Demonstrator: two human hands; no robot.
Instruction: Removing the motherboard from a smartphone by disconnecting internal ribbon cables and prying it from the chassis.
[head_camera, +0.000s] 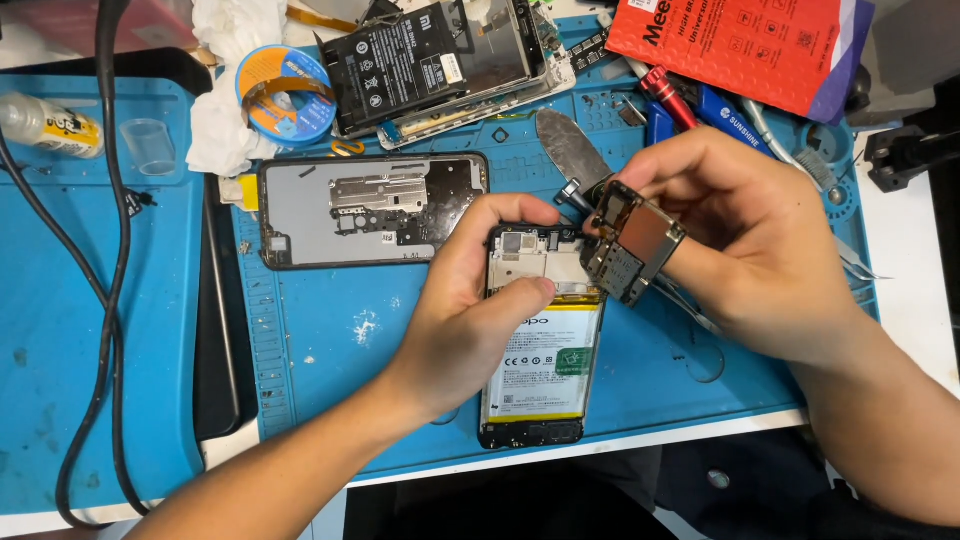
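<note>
Right grip pinches the circuit board, tilted toward 11 o'clock; left grip clamps the opened phone, long axis 12-to-6, battery seated inside.

The rubber work mat is bright blue with pale smudges. The opened black-framed phone carries a white battery with a green patch. The far right flat packet is red, and the solder-wick spool is blue and orange.

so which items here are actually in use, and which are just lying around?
In use: left hand steadying the opened black phone with white battery; right hand holding the grey circuit board.
Lying about: black rear phone cover; blue solder-wick reel; red booklet.
</note>
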